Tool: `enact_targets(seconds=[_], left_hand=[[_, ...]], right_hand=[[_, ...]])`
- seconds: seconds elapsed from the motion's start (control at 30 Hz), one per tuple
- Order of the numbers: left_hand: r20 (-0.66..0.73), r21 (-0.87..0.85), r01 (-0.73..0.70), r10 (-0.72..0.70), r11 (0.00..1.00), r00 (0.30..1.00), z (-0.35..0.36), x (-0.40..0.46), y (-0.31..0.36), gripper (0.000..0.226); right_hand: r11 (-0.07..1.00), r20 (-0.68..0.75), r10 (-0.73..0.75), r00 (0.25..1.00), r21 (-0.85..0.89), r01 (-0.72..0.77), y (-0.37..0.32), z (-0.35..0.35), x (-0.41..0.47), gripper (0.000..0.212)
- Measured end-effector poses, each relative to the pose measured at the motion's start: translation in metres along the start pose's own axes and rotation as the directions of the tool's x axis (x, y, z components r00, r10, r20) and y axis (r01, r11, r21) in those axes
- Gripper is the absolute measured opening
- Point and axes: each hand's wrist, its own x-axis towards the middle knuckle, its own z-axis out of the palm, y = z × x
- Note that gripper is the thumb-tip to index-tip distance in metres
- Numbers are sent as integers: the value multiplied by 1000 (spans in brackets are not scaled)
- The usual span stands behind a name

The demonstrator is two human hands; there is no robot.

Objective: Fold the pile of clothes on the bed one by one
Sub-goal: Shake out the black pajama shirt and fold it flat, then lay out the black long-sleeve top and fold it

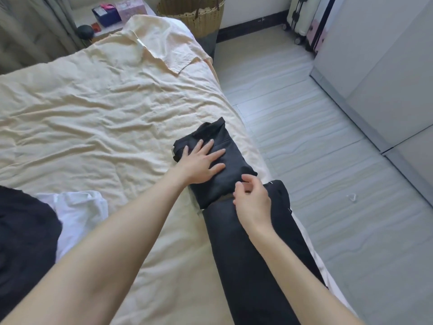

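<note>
A folded black garment (218, 160) lies near the right edge of the bed (93, 109), in the middle of the frame. The left hand (202, 164) rests flat on top of it, fingers straight and spread, pressing the cloth down. Just below it, the right hand (251, 199) hovers over the near edge of the fold where it meets a long dark garment (246, 266) stretching toward the bottom of the frame; its fingers are loosely curled with the thumb close to the fingertips, and whether that grip pinches any cloth cannot be told. At the lower left of the frame a white garment (77, 212) lies crumpled beside a dark cloth (23, 242). The cream sheet is wrinkled. At the top of the frame a woven basket (192, 15) stands on the floor past the bed, and boxes (117, 11) sit on a ledge at the upper left. Suitcases (307, 22) stand at the upper right.
</note>
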Motion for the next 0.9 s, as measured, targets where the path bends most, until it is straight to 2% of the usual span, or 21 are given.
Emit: enact_targets(seconds=[0.03, 0.1, 0.17, 0.23, 0.33, 0.4, 0.53, 0.67, 0.77, 0.9], left_hand=[[-25, -16, 0, -1, 1000, 1000, -1, -5, 3, 55], [-103, -46, -8, 4, 999, 995, 0, -26, 7, 54], [-181, -64, -11, -1, 998, 984, 8, -61, 11, 54], [-223, -110, 19, -43, 994, 974, 23, -110, 14, 55], [-229, -255, 137, -198, 957, 953, 53, -196, 18, 57], [-179, -338, 255, -327, 906, 928, 76, -256, 21, 58], [-41, -443, 445, -513, 779, 857, 121, -364, 22, 59], [5, -456, 579, -649, 675, 761, 149, -442, 2, 59], [11, -475, 616, -696, 628, 718, 169, -494, -12, 58], [124, -509, 658, -709, 555, 694, 209, -554, -33, 58]], right_hand=[[970, 28, -158, 987, -182, 161, 2, -6, -1, 34], [834, 157, -337, 928, -408, 372, 6, -18, -6, 40], [601, 284, -422, 861, -624, 500, 12, -31, -16, 47], [385, 393, -411, 823, -743, 547, 19, -42, -33, 53], [217, 503, -314, 805, -788, 576, 27, -52, -71, 58], [130, 574, -278, 770, -772, 622, 33, -51, -102, 59], [39, 717, -192, 670, -677, 735, 48, -25, -160, 60], [-5, 809, -123, 575, -580, 815, 62, 19, -208, 61], [6, 838, -77, 539, -541, 841, 74, 53, -247, 60], [-35, 867, -4, 498, -498, 867, 95, 103, -295, 60]])
